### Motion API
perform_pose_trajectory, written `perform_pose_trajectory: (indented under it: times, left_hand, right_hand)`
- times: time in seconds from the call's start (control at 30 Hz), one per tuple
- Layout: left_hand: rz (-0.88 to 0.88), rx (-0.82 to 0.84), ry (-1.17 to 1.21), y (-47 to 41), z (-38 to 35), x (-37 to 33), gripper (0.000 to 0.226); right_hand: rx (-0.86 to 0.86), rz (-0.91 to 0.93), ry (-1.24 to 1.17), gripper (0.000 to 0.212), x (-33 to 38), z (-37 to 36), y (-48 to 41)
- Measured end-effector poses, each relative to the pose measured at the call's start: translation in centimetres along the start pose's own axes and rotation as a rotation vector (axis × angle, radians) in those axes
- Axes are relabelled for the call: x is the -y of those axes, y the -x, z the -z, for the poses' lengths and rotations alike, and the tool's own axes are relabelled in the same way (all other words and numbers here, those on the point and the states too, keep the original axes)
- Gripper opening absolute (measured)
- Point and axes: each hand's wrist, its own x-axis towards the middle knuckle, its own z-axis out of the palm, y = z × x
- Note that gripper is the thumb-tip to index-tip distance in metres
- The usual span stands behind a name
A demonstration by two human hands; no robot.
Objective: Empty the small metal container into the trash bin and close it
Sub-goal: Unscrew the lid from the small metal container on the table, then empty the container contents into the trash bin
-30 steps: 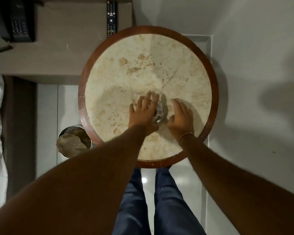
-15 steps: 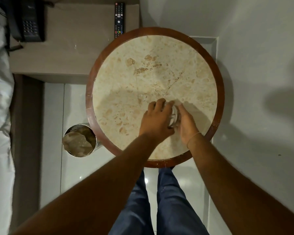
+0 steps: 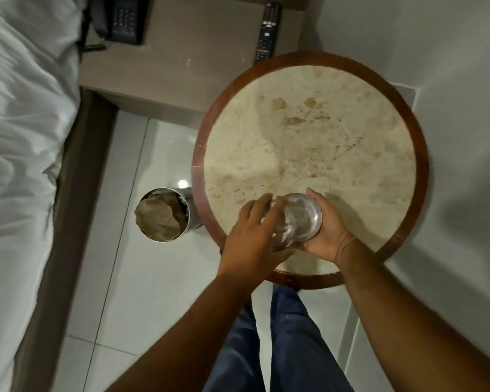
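Since the earlier frame the small metal container (image 3: pixel 300 219) has come up off the middle of the round surface (image 3: pixel 309 131) and is now being carried over the near-left part of that surface, toward the trash bin (image 3: pixel 164 215). The right hand (image 3: pixel 327 233) is cupping the container from the side away from the bin, fingers wrapped round its shiny wall. The left hand (image 3: pixel 256 236) is lying over the bin-side of the container, fingers bent and closed on what looks like its lid or top, though motion blur is hiding the seam. The bin is standing on the floor just beside the surface's left edge, open-topped, with a crumpled liner inside. Judging progress: pickup is done; the container is not yet over the bin, nothing is being tipped, and emptying and closing are both still ahead. Whether the lid is already loosened cannot be told.
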Motion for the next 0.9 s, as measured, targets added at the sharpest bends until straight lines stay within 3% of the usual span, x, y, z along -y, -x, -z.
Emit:
perform_pose_trajectory:
  times: [0.2,0.4,0.57,0.7,0.73,0.77,0.8,0.9]
  left_hand:
    - [0.441,-0.069,0.077,9.1,0.2,10.5,0.103]
    - [0.666,-0.151,0.211,15.7,-1.7,16.1,0.100]
    - [0.755,-0.265,0.301,17.5,-3.7,18.5,0.099]
    - [0.815,-0.359,0.443,17.6,-4.0,17.4,0.100]
    - [0.810,-0.347,0.423,16.6,-4.1,17.5,0.101]
    - [0.967,-0.480,0.513,20.8,-7.3,20.5,0.101]
    - [1.033,-0.484,0.552,21.0,-7.1,21.4,0.101]
    - [0.979,-0.542,0.577,19.0,-7.0,21.2,0.100]
  right_hand:
    - [-0.073,0.026,0.418,0.073,-1.0,-8.4,-4.3]
    - [-0.070,0.137,0.673,0.084,-6.8,-21.6,-9.7]
    - [-0.006,0.463,0.944,0.029,-12.7,-28.4,-13.2]
    - [0.085,0.961,1.264,0.049,-15.9,-29.6,-15.0]
    - [0.089,1.011,1.381,0.053,-15.7,-29.5,-15.2]
    - [0.269,0.977,1.621,0.058,-24.5,-30.5,-18.9]
    - [0.306,0.920,1.765,0.065,-26.4,-30.4,-20.6]
    - [0.083,0.825,1.932,0.084,-23.9,-28.7,-23.3]
